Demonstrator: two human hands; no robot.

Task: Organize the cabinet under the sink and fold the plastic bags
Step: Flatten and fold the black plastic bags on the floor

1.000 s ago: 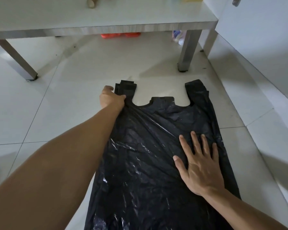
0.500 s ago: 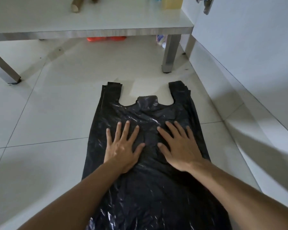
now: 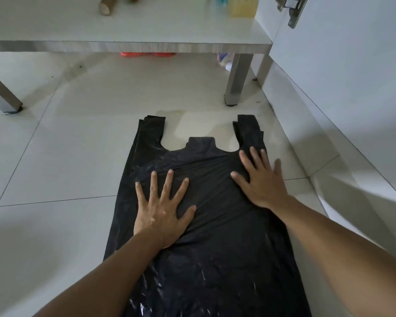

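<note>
Bag (image 3: 215, 225) flat on floor (image 3: 55, 168), handles beyond fingertips. Left hand (image 3: 162, 211) and right hand (image 3: 261, 181) splayed, palms pressing, gripping nothing; likely smoothing wrinkles, pinning plastic ahead of first fold.

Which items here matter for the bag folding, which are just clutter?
In use: black bag, left hand, right hand, both flat on it.
Lying about: table, wooden stick, yellow bottle, orange thing under the table.
</note>
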